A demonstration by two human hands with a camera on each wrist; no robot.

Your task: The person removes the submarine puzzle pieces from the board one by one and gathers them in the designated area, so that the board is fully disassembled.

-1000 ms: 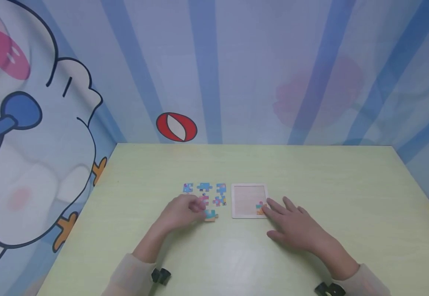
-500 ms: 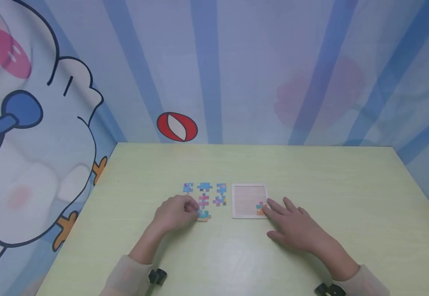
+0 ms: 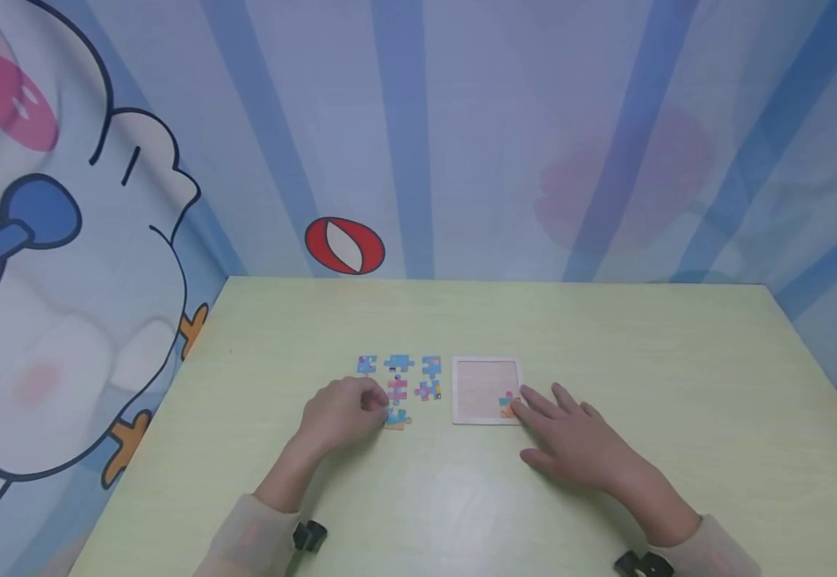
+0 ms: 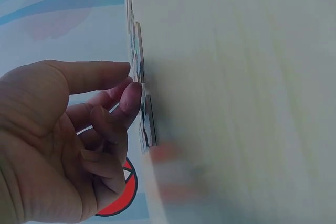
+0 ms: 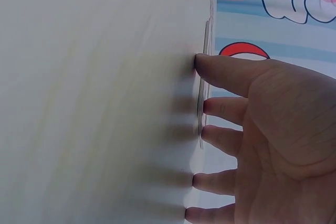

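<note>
My left hand [image 3: 342, 413], fingers curled, has thumb and forefinger at the left edge of a blue-and-tan jigsaw piece [image 3: 396, 418] lying on the table. In the left wrist view, thumb and finger pinch close against the edge of the thin piece [image 4: 139, 56]. My right hand [image 3: 573, 437] lies spread with its fingertips at the right side of a shallow square puzzle tray [image 3: 487, 422]. One fingertip touches an orange-and-teal jigsaw piece [image 3: 507, 405] in the tray's lower right corner. The right wrist view shows straight fingers [image 5: 223, 140] along the tray's edge.
Several loose jigsaw pieces lie in rows left of the tray, among them a blue piece [image 3: 399, 363], a pink piece [image 3: 397, 390] and a multicoloured piece [image 3: 429, 390]. The pale table [image 3: 606, 336] ends at a cartoon-printed backdrop [image 3: 491, 144].
The left hand has shifted slightly left, and the blue-and-tan jigsaw piece moved left with it, below the pink one. During the last half second both hands stay almost still.
</note>
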